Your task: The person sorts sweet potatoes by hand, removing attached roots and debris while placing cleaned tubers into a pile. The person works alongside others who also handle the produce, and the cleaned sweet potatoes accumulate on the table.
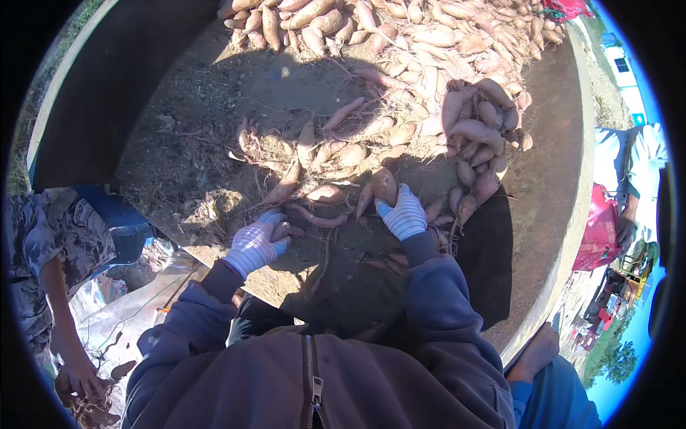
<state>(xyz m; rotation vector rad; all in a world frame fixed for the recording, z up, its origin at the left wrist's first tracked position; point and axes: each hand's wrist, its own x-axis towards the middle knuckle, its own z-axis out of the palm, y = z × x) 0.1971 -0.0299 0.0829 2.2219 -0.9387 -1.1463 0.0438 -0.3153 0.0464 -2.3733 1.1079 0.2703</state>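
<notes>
My left hand (255,241), in a striped knit glove with blue fingertips, grips a small sweet potato (282,230) low over the dirt-covered bed. My right hand (404,213), gloved the same way, has thumb and fingers around a plump sweet potato (384,186); a slimmer one touches its left side. Between the hands lies a thin, curved sweet potato (320,219) with stringy roots. Just beyond, a loose row of sweet potatoes (327,194) rests partly in sunlight. The fingers' far sides are hidden.
A large heap of sweet potatoes (445,37) covers the far side. Another pile (477,131) lies right, by the curved bed wall (557,214). At left, a person's hand (80,375) touches rooty produce. Another person stands at right beside a red mesh sack (596,228).
</notes>
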